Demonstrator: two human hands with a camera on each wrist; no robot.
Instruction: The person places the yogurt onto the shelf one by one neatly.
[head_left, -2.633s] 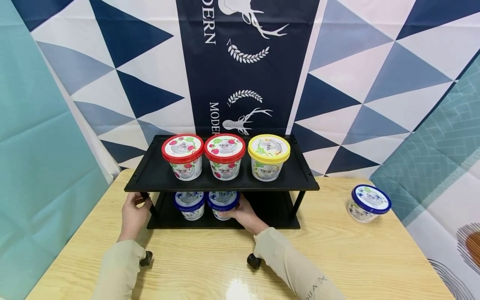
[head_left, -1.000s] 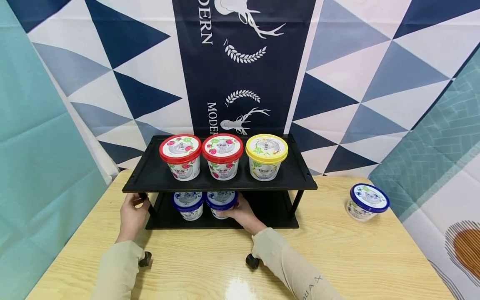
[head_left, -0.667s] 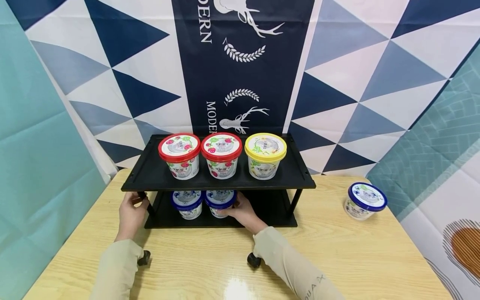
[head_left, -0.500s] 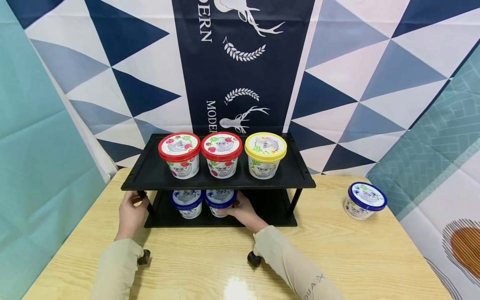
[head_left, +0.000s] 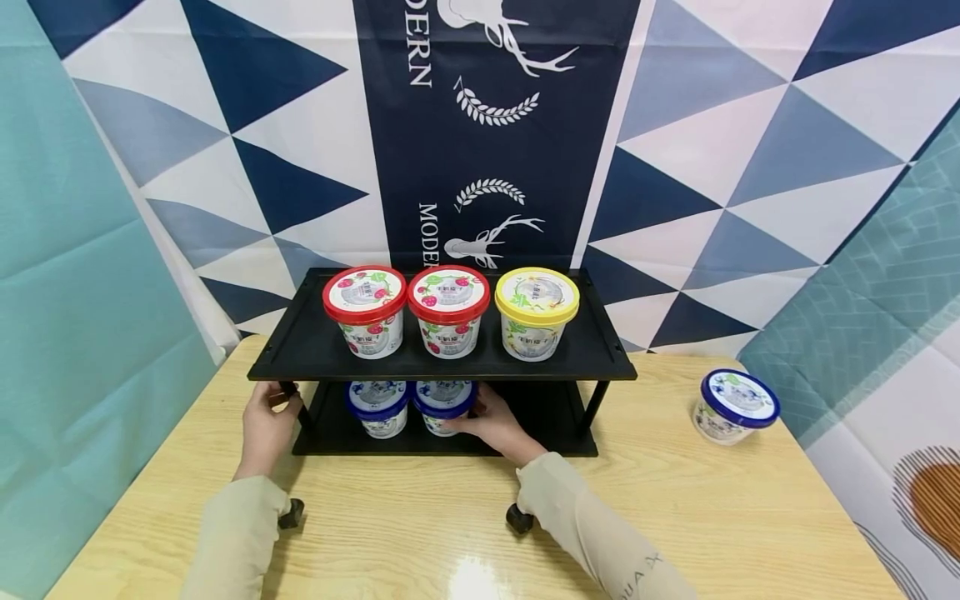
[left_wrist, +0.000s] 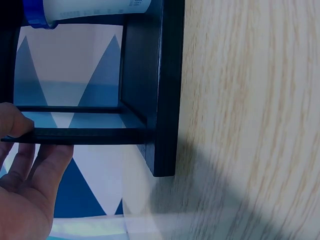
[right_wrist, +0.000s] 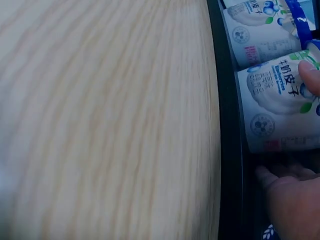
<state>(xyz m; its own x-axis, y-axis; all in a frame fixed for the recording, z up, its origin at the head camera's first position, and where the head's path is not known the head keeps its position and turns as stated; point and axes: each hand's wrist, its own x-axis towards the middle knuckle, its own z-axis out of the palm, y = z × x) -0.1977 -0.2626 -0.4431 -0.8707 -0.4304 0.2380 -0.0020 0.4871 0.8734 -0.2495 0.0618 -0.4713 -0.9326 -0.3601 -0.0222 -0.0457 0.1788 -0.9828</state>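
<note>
My left hand (head_left: 268, 425) grips the left front post (left_wrist: 95, 136) of a black two-tier shelf (head_left: 450, 367); in the left wrist view the thumb lies on one side of it, fingers on the other. Two tubs with blue lids stand side by side on the lower tier: a left tub (head_left: 378, 410) and a right tub (head_left: 444, 408). Beside the right tub is my right hand (head_left: 498, 425). In the right wrist view its thumb (right_wrist: 311, 77) overlaps that tub's front (right_wrist: 280, 112), while its other fingers (right_wrist: 272, 179) sit apart from the tub's side.
On the upper tier are two red-lidded tubs, a left one (head_left: 367, 312) and a middle one (head_left: 450, 312), and a yellow-lidded tub (head_left: 537, 313). Another blue-lidded tub (head_left: 737, 407) stands on the wooden table (head_left: 390, 533) at right. A patterned cloth (head_left: 675, 208) hangs behind.
My right hand and wrist have shifted slightly right, loosening from the right blue-lidded tub. The left hand stays on the post. The head view has shifted a little; the tubs keep their places.
</note>
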